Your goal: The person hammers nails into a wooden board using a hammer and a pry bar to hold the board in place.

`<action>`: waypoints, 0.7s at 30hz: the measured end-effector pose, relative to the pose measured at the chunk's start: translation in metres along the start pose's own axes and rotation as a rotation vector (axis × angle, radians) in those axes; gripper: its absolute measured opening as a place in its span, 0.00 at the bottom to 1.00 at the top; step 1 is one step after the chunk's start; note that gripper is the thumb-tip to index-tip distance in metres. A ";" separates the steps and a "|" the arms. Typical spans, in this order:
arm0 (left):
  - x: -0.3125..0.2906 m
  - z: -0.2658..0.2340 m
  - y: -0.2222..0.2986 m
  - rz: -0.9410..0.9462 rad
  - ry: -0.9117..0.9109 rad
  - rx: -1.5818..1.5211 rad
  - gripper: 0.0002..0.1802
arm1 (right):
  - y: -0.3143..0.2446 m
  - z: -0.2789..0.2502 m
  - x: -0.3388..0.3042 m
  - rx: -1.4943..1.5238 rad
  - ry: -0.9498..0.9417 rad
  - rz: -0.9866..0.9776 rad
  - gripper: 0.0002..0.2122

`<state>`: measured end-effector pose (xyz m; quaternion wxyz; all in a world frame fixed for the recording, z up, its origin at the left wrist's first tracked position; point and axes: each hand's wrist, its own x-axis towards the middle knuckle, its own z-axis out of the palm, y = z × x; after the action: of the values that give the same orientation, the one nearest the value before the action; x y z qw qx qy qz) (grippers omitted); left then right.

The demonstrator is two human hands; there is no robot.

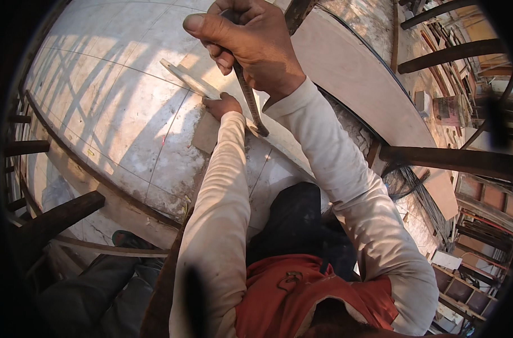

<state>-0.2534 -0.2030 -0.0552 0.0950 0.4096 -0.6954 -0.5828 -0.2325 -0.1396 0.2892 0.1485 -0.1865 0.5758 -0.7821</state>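
Note:
My right hand [262,48] is raised at the top middle, its fingers wrapped round a dark, ribbed metal bar [248,96]. The bar slants down to a bent end, which rests on or just above a pale wooden plank [287,147]. Farther left and lower, my left hand [222,106] grips the plank with its fingers curled over the edge. From there the plank runs away to the far left and back toward my knees. A small brown block or board piece [206,132] lies beside my left wrist.
A wide, pale brown panel [346,73] lies at the right. Dark wooden beams [448,160] jut in from both sides. Coiled wire [406,180] and stacked timber fill the right edge. Another person's legs [113,281] are at lower left. The floor [132,90] is light tile.

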 end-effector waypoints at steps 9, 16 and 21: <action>-0.008 0.003 0.024 -0.069 0.037 0.203 0.36 | -0.007 0.022 -0.059 -0.190 0.127 -0.118 0.18; -0.010 0.005 0.022 -0.064 0.045 0.260 0.32 | -0.005 -0.024 -0.223 -0.068 0.155 -0.421 0.12; -0.005 0.005 0.019 -0.017 0.080 0.244 0.32 | 0.042 -0.030 -0.342 -0.005 0.276 -0.577 0.18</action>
<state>-0.2613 -0.1963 -0.0380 0.0673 0.4471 -0.7531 -0.4779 0.0571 0.0265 0.1997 -0.1593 -0.2343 0.5159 -0.8084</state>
